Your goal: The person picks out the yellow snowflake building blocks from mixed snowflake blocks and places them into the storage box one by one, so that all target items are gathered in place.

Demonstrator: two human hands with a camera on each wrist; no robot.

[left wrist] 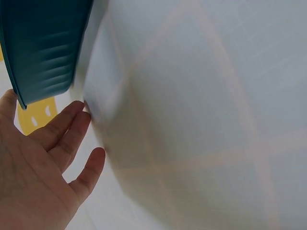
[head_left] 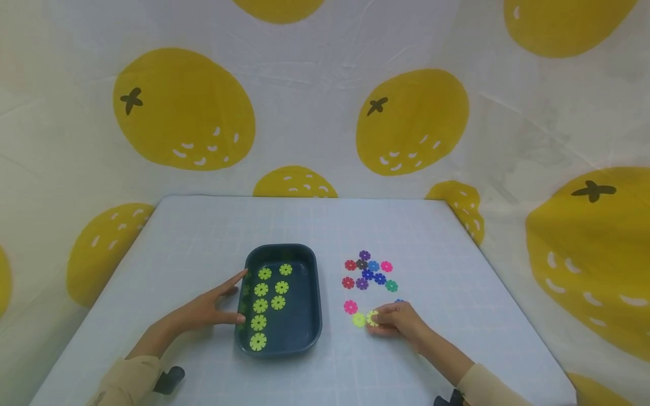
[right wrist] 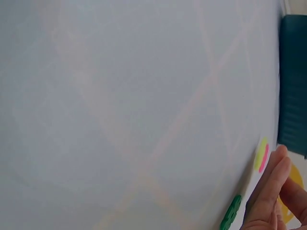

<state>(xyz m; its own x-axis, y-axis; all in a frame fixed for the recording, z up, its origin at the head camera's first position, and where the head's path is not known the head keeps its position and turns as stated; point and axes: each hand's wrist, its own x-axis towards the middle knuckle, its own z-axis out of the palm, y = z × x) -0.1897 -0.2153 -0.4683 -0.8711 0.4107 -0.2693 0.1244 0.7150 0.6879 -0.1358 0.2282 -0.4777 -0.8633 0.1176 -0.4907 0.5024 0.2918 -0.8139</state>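
In the head view, a dark teal tray [head_left: 304, 339] holds several yellow-green notched plastic discs [head_left: 260, 306], laid in two columns on its left side. My left hand [head_left: 208, 307] rests at the tray's left side, thumb and forefinger spread along the rim; the left wrist view shows the other fingers extended below the tray [left wrist: 45, 62]. To the right of the tray, my right hand [head_left: 398, 322] pinches a yellow disc [head_left: 372, 318] between thumb and fingertips, low over the table. Just left of it lie another yellow-green disc [head_left: 359, 320] and a pink disc [head_left: 350, 307].
Beyond the right hand lies a loose group of discs: red [head_left: 347, 282], purple [head_left: 364, 255], dark blue [head_left: 380, 278], teal green [head_left: 391, 286] and pink [head_left: 386, 266]. A blue disc [head_left: 399, 301] is partly hidden behind that hand. Fruit-patterned cloth hangs behind the white table [head_left: 213, 225].
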